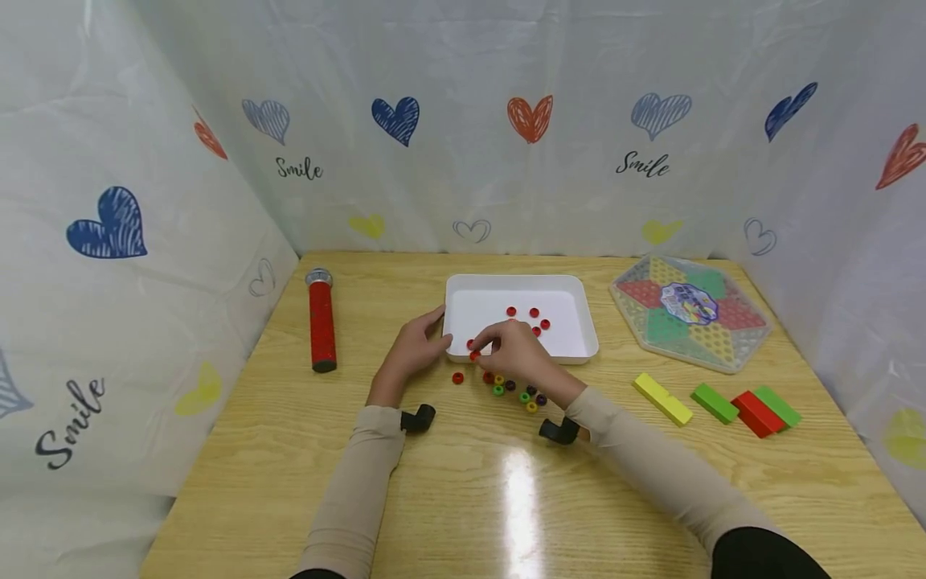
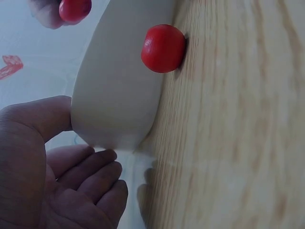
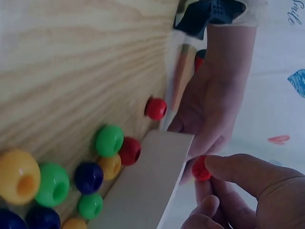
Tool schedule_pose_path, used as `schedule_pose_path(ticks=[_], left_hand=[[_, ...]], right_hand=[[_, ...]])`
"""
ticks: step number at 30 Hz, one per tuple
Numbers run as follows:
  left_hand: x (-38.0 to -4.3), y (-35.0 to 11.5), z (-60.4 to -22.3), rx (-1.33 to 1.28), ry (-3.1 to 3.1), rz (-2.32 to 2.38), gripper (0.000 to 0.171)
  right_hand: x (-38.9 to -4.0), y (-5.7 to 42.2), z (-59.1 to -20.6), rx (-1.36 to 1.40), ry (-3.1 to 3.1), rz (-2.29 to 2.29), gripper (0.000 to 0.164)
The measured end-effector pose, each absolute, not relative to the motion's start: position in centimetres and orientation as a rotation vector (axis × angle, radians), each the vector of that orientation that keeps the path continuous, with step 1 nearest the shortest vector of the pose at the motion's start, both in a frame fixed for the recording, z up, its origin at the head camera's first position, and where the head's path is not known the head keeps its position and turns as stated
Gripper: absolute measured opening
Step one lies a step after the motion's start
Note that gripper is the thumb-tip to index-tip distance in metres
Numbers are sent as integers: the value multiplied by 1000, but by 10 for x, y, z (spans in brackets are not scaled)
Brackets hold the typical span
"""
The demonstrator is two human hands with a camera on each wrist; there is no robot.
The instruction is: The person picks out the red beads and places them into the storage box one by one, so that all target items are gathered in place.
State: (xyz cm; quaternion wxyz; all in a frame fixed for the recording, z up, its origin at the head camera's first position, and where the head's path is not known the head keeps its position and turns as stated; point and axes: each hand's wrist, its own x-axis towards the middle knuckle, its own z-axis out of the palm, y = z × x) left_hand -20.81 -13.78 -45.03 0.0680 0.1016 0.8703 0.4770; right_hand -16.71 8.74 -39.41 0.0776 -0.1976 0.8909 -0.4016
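Observation:
A white tray (image 1: pixel 473 296) lies on the wooden table with several red beads (image 1: pixel 534 313) in it. My left hand (image 1: pixel 414 350) holds the tray's left front corner; in the left wrist view its thumb meets the rim and its fingers curl by the corner. Between thumb and fingers my right hand (image 1: pixel 519 352) pinches a red bead (image 3: pixel 201 168) just above the tray's front rim. One red bead (image 2: pixel 163 48) rests on the table outside the front wall. Further right, green, yellow, purple and red beads (image 1: pixel 498 391) are scattered below my right hand.
To the left lies a red tube (image 1: pixel 322 326) with a silver end. A hexagonal star-patterned game board (image 1: pixel 690 314) is at the back right. Nearer, yellow (image 1: pixel 663 400), green (image 1: pixel 714 403) and red (image 1: pixel 756 414) blocks lie on the table. Printed curtains stand behind and at both sides.

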Motion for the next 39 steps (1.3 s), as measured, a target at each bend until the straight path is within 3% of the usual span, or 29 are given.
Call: schedule_pose_path(ticks=[20, 39], left_hand=[[-207, -139, -451, 289, 2630, 1427, 64], [-206, -136, -450, 273, 2621, 1416, 64]], right_hand=[[-216, 93, -396, -415, 2707, -1150, 18], [-234, 89, -417, -231, 2669, -1138, 20]])
